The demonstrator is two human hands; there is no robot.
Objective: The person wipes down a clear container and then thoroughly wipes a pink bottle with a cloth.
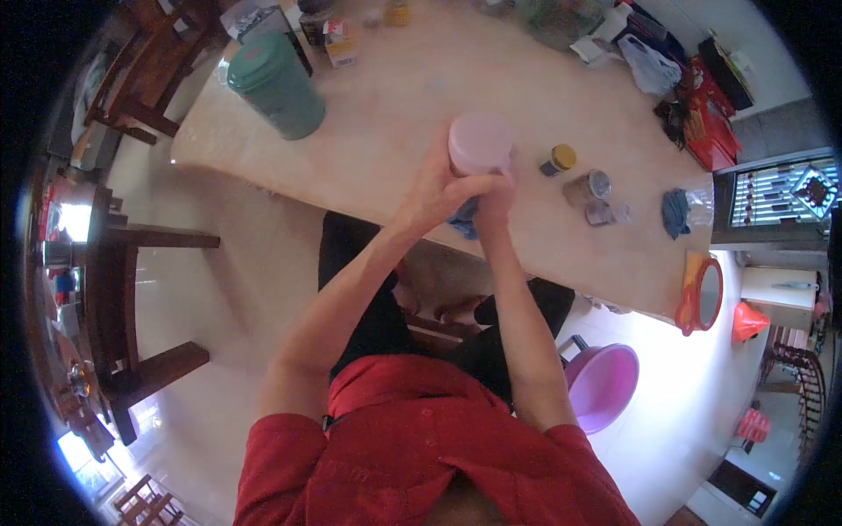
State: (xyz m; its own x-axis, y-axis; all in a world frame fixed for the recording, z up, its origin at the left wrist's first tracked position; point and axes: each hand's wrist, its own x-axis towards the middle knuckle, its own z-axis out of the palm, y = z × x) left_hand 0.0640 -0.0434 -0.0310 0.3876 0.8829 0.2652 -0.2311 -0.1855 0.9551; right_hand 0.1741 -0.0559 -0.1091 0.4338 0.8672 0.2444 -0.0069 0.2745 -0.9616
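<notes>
A pink lidded cup [481, 143] is held over the near edge of the table [395, 114]. My left hand [432, 188] wraps round its left side, with the thumb reaching across the front. My right hand [495, 197] is closed on the cup's lower right, by its handle. A blue cloth [465, 219] shows partly below the cup, between my hands. To the right of the cup are a small jar with a yellow lid [562, 158] and two clear jars [589, 187], [600, 213] close together.
A green lidded canister [279, 88] stands at the left. Another blue cloth [675, 213] and a red-framed mirror [709, 294] lie at the right. Bags and boxes line the far right. A pink basin [603, 387] is below the table's right side.
</notes>
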